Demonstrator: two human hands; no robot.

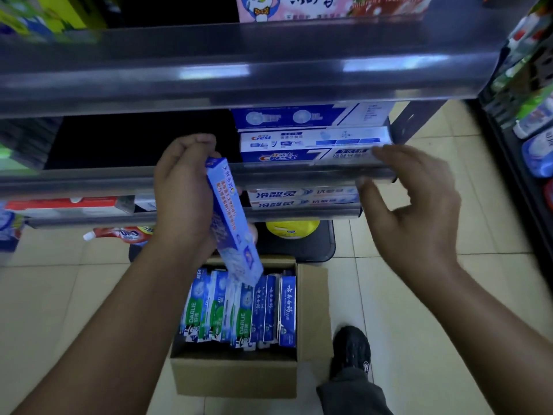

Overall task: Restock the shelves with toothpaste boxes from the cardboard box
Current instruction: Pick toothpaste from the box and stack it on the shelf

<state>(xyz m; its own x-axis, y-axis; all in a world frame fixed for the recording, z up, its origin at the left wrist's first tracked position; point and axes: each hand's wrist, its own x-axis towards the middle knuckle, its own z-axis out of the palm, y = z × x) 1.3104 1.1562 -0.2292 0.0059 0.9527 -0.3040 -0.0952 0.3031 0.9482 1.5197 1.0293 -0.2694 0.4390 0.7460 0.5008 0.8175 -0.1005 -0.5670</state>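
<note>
Left hand point(182, 190) gripping slim glossy blue toothpaste box point(233, 223), right hand point(410, 205) spread, brown cardboard box point(236, 375) below

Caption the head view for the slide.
Left hand holds a blue toothpaste box above the cardboard box; right hand open near the shelf.

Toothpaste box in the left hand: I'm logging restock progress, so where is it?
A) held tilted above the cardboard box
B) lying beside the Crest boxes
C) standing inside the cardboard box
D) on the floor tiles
A: the left hand grips the light-blue toothpaste box tilted, its lower end over the open cardboard box, not on any shelf.
</note>
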